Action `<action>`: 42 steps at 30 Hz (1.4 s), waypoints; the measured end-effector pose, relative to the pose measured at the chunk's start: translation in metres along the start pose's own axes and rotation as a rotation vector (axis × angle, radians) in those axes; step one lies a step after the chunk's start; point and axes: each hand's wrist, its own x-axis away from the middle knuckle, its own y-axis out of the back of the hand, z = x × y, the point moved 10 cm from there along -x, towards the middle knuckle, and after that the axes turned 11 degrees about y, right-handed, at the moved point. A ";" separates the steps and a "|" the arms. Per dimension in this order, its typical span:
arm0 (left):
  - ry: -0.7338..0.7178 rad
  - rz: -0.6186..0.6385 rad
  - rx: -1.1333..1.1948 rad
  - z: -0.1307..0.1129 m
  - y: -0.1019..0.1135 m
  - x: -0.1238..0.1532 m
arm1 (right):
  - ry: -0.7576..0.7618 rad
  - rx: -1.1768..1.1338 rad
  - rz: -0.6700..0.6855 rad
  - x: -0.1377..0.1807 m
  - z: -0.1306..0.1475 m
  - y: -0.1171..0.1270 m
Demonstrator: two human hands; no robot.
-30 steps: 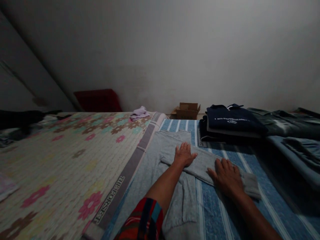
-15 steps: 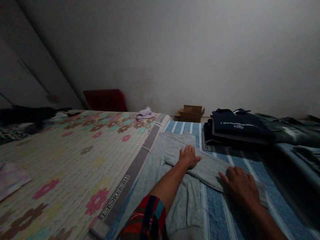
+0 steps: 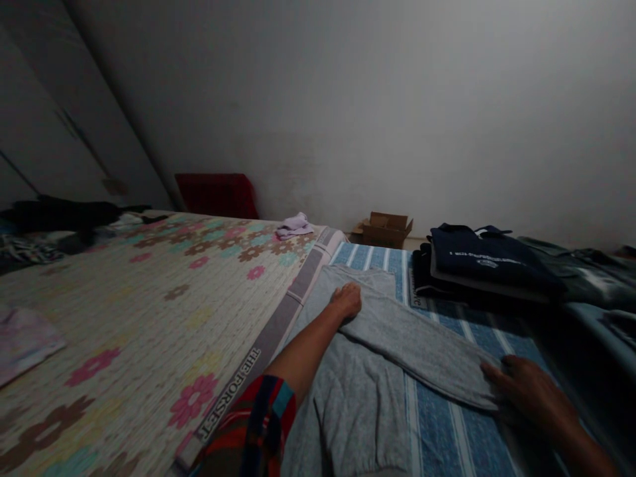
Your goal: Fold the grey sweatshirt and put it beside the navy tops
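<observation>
A grey long-sleeved shirt (image 3: 358, 391) lies on the blue striped cloth, one sleeve stretched out to the right. Near its shoulder, my left hand (image 3: 348, 301) is closed with curled fingers on the fabric. My right hand (image 3: 534, 391) is at the far end of the sleeve, its thumb and fingers closed around the cuff, which the hand mostly hides. Small creases run through the shirt's body below the sleeve.
Folded dark clothes (image 3: 487, 262) are stacked at the right, with more garments (image 3: 591, 271) beside them. A flowered bed cover (image 3: 149, 318) spreads to the left, with a lilac cloth (image 3: 295, 226) on it. An open cardboard box (image 3: 385, 230) stands by the wall.
My left hand has moved left and curled its fingers, which lay flat before. My right hand has slid outward to the cuff, and the sleeve is pulled straighter.
</observation>
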 end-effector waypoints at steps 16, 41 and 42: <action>0.025 0.126 0.018 0.006 -0.024 -0.008 | -0.109 -0.335 0.032 0.007 -0.003 0.015; -0.011 -0.108 0.167 0.014 -0.013 -0.009 | 0.607 -0.368 0.066 0.110 0.313 0.084; -0.013 -0.113 0.187 0.016 -0.011 -0.011 | 0.641 -0.338 0.077 0.116 0.323 0.074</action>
